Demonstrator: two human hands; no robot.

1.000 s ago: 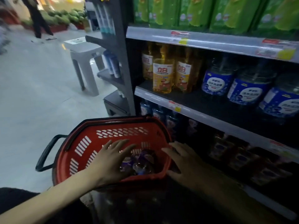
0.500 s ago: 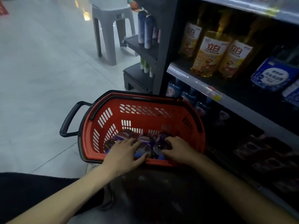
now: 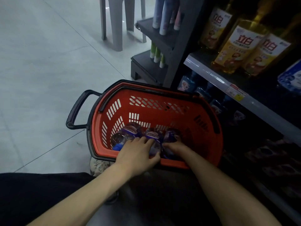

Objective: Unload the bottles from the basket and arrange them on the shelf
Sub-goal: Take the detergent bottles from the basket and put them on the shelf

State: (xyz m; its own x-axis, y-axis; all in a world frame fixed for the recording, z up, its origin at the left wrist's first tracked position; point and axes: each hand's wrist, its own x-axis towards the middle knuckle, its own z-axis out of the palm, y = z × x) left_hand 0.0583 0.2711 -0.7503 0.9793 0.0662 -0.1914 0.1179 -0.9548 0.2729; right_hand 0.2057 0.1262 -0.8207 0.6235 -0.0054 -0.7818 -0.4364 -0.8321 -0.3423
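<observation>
Three bottles in basket, lower centre, long axes pointing away from me. Left hand clasps middle bottle. Right hand lies on rightmost bottle; I cannot tell its grip.

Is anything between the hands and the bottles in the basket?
Nothing visible. The left hand and the right hand both lie directly on the bottles inside the open-topped red basket, with nothing covering them.

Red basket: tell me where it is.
Head view, low centre: the red basket sits just left of the shelf unit, with the left hand and right hand on the bottles inside.
</observation>
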